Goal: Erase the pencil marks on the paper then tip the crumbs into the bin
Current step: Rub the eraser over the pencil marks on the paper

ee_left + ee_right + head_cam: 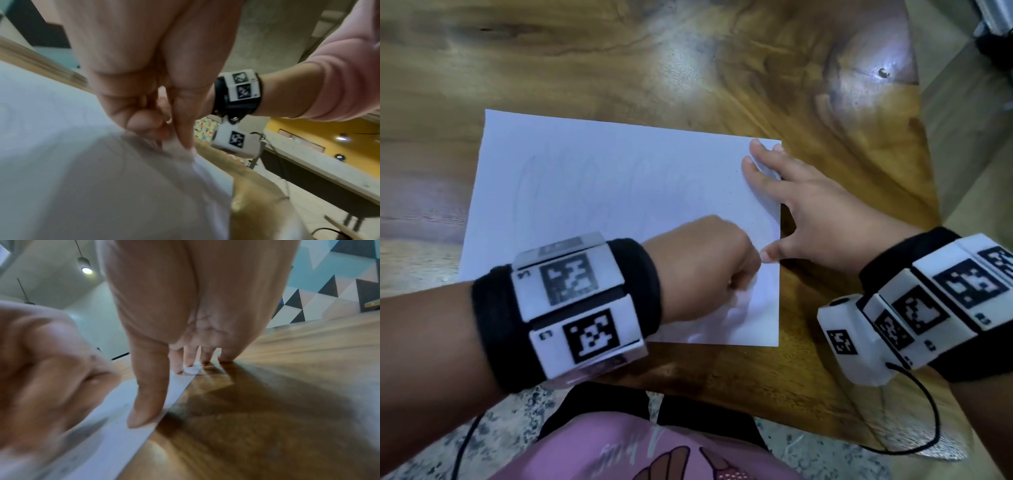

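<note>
Wood grain runs across the counter (688, 68), glossy and brown, and a white paper (602, 192) lies flat on it near the person's edge. Faint pencil marks (558, 185) show across the sheet's middle, pale and smudged. The left hand (709, 270) sits over the paper's near right part, fingers curled tight into a fist, knuckles down on the sheet; the left wrist view shows its fingertips (148, 123) bunched together against the paper, but what that grip encloses cannot be told, since the blur hides it. The right hand (815, 219) lies spread at the paper's right edge, grip released, straight fingers pressing the far right corner while the thumb (144, 410) pins the edge nearer the person. A few dark specks (736, 171) dot the sheet just beside those fingers. Both wrists wear black bands with white marker blocks (575, 294).
</note>
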`<control>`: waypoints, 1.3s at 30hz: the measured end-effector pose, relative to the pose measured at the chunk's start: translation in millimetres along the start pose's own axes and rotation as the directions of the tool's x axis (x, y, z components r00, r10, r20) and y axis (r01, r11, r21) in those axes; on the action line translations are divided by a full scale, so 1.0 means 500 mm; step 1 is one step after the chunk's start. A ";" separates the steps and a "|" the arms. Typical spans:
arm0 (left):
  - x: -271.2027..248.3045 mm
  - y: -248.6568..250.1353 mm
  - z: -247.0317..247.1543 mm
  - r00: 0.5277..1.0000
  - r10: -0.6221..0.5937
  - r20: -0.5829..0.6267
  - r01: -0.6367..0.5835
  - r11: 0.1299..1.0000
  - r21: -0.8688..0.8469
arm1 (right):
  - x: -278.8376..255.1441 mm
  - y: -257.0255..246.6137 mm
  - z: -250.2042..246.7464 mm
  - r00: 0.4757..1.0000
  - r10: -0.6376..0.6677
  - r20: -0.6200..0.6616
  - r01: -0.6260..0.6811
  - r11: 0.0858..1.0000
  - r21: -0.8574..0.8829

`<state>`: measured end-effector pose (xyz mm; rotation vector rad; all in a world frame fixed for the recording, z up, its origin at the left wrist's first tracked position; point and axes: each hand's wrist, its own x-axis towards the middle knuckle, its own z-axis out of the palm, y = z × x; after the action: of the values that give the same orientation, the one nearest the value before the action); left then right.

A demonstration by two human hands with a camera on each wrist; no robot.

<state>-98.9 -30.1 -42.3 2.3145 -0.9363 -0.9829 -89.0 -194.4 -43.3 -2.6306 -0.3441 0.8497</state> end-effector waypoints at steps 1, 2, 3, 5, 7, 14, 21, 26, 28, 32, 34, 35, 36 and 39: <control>-0.004 0.001 -0.001 0.998 0.009 0.065 -0.009 1.000 0.000 | 0.000 0.000 0.000 1.000 0.000 -0.001 0.000 1.000 -0.001; -0.002 0.000 -0.008 0.998 0.010 0.067 -0.010 1.000 0.006 | 0.000 0.001 -0.001 1.000 -0.002 -0.001 0.002 1.000 -0.004; 0.006 -0.002 -0.018 1.000 0.005 0.011 -0.005 1.000 0.029 | -0.001 0.000 0.000 1.000 -0.005 0.001 0.005 1.000 -0.007; 0.030 -0.007 -0.045 0.978 -0.047 -0.205 0.061 0.996 0.064 | 0.000 0.001 0.000 1.000 -0.010 0.003 0.010 1.000 -0.011; 0.046 -0.005 -0.057 0.945 -0.078 -0.319 0.099 0.994 0.050 | 0.001 0.000 0.001 1.000 -0.010 0.004 0.010 1.000 -0.009; -0.011 -0.005 0.011 0.994 0.061 0.088 -0.064 0.998 0.023 | 0.000 0.002 0.002 1.000 0.001 0.003 -0.001 1.000 0.002; 0.009 -0.029 -0.022 0.979 0.029 -0.201 -0.014 0.997 0.075 | 0.001 0.003 0.001 1.000 0.005 0.007 -0.005 1.000 -0.006; -0.006 -0.039 -0.026 0.998 -0.008 -0.070 0.011 0.999 0.041 | -0.001 0.001 0.000 1.000 0.013 0.009 -0.013 1.000 -0.001; 0.004 -0.042 -0.038 0.966 -0.050 -0.255 0.064 0.997 0.045 | -0.002 0.000 -0.001 1.000 0.014 0.008 -0.014 1.000 -0.001; -0.029 -0.044 -0.014 0.992 0.025 -0.127 -0.021 0.999 0.026 | -0.002 -0.002 -0.002 0.999 0.026 0.020 -0.026 1.000 -0.007; -0.047 -0.041 -0.003 0.999 0.009 0.044 -0.010 1.000 0.015 | -0.003 -0.003 -0.002 0.999 0.027 0.022 -0.027 1.000 -0.003; -0.044 -0.041 -0.006 0.998 -0.002 0.056 0.001 1.000 0.011 | -0.004 -0.003 -0.002 0.999 0.027 0.022 -0.027 1.000 -0.004; -0.035 -0.041 -0.013 1.000 -0.007 0.016 0.007 1.000 0.017 | -0.005 -0.004 -0.003 0.999 0.025 0.022 -0.025 1.000 -0.007; 0.007 -0.041 -0.047 0.966 -0.041 -0.257 0.047 0.999 0.016 | -0.005 -0.007 -0.004 0.999 0.030 0.030 -0.029 0.999 -0.018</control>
<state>-71.1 -15.6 -41.5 2.4179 -0.7960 -0.6698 -90.4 -192.6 -38.9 -2.6476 -0.3228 0.9002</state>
